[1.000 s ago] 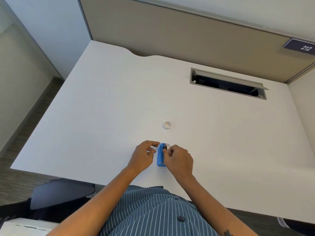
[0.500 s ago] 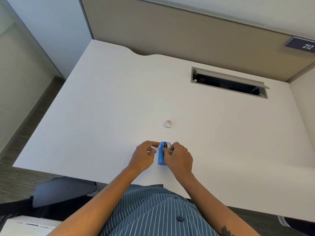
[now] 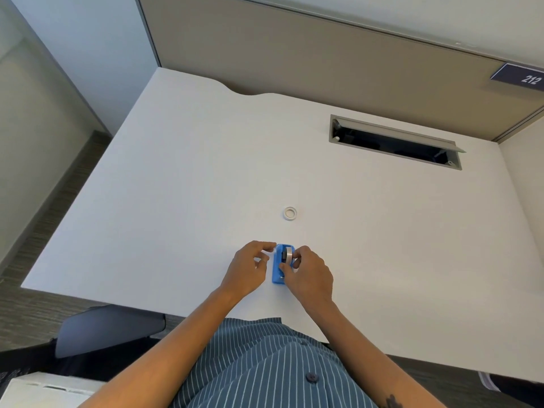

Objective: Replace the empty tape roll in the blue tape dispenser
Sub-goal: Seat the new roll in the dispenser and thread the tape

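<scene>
The blue tape dispenser (image 3: 278, 267) stands on the white desk (image 3: 176, 187) near its front edge. A tape roll (image 3: 288, 254) on a dark hub sits in the dispenser's far end. My right hand (image 3: 306, 269) pinches that roll from the right, its thumb lying over the dispenser's near half. My left hand (image 3: 250, 266) is at the dispenser's left side with fingertips touching its far corner. A small white ring, the bare tape core (image 3: 290, 213), lies flat on the desk beyond the dispenser, apart from both hands.
A long open cable slot (image 3: 394, 142) is cut into the desk at the back right. A beige partition (image 3: 294, 48) rises behind the desk. A dark chair part (image 3: 109, 328) shows below the desk's front left edge.
My right hand's fingers have drawn back a little, so more of the tape roll shows in the dispenser. The dispenser and the bare core stay in place.
</scene>
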Demonstrator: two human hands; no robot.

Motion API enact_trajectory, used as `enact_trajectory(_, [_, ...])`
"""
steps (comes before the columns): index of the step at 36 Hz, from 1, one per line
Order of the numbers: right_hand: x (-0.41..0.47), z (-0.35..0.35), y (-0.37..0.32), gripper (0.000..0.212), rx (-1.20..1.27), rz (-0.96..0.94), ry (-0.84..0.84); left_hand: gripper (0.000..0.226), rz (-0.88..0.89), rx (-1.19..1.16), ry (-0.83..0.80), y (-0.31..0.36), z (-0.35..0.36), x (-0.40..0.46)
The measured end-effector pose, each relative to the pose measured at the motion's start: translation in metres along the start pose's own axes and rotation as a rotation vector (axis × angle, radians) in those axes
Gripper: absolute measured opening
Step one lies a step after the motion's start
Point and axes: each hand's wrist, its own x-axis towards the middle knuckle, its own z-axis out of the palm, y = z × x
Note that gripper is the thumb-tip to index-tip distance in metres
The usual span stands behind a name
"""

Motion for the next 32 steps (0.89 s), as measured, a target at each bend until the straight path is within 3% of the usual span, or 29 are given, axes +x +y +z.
enact_trajectory(13, [0.0, -0.002, 0.006, 0.019, 0.093, -0.124, 0.024, 0.074, 0.171, 0.048, -0.159, 0.01, 0.005, 0.006])
enact_trajectory(32, [0.014, -0.003, 0.017, 0.024, 0.019, -0.295, 0.027, 0.052, 0.174, 0.089, -0.158, 0.008, 0.01, 0.016])
